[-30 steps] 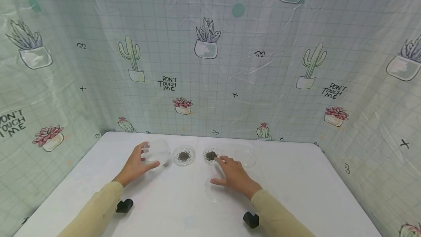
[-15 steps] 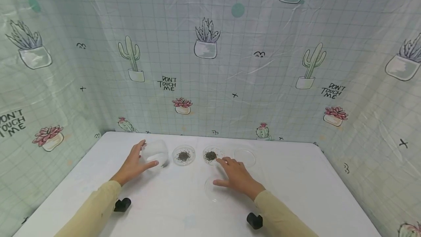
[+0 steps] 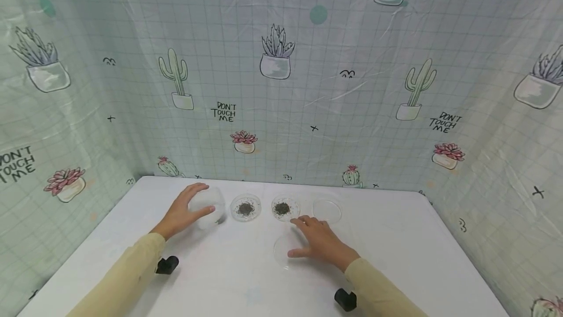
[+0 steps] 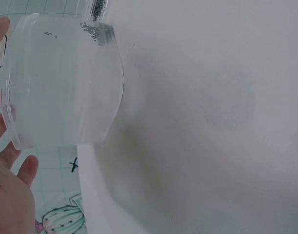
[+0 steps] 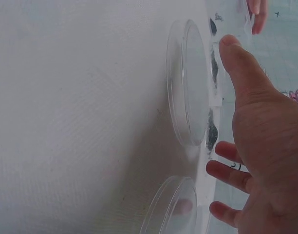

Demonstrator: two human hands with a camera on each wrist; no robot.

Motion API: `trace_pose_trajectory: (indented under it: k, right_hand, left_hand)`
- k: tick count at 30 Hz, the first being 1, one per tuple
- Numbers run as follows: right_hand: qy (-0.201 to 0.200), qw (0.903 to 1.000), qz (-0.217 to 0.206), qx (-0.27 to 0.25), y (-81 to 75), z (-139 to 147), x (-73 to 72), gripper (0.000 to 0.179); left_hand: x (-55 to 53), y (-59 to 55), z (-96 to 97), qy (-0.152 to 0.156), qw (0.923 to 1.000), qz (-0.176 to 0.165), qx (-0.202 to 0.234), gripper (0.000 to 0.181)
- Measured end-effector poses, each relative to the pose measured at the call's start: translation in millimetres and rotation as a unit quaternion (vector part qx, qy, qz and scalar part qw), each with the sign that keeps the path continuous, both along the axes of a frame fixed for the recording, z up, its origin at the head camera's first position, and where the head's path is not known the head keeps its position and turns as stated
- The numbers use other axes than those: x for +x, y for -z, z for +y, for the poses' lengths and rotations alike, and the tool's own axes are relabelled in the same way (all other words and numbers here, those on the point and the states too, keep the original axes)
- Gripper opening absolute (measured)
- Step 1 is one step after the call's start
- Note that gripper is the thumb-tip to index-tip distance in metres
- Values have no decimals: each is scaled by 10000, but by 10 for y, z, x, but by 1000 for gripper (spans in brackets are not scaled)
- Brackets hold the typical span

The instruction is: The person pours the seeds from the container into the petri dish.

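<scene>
My left hand (image 3: 179, 213) is spread beside a clear plastic tub (image 3: 215, 200) at the table's left back. In the left wrist view the tub (image 4: 66, 87) shows dark grains in one corner, and some fingers lie behind its rim; contact is hard to judge. My right hand (image 3: 320, 240) hovers with fingers apart over a clear round dish or lid (image 3: 282, 253). Just beyond its fingertips is a petri dish (image 3: 277, 215) with a dark, leaf-like crumbled heap (image 3: 282, 208). Another petri dish (image 3: 237, 216) with a similar heap stands between it and the tub.
A further clear round dish (image 3: 327, 211) lies behind the right hand. Black wrist cameras sit under both forearms. The white table (image 3: 228, 278) ends at a cactus-print curtain (image 3: 281, 112) behind and at both sides.
My right hand has drawn slightly back toward me and to the right. The left hand's fingers have shifted up beside the tub, which has moved slightly left. The filled dishes stay put.
</scene>
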State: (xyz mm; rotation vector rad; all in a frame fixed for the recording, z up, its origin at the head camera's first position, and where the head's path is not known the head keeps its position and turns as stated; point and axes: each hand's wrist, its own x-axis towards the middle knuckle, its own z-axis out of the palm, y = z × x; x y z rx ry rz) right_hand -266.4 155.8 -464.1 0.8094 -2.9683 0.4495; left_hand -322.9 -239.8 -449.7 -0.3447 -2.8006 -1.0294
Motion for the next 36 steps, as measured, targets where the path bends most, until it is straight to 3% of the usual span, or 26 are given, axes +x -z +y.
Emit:
trace_pose_trajectory:
  k: [14,27,36]
  right_hand:
    - [-301,9990,314,118,54,33,50,90]
    - [-360,9990,-89,234,54,-12,83,95]
    - [-418,9982,57,421,57,-34,87,86]
  left_hand:
    - [-43,-13,69,-101,9994,-318,-88,72]
    - [-24,23,34,116,9999,6,-51,61]
    - [-46,50,44,133,9999,59,-60,56]
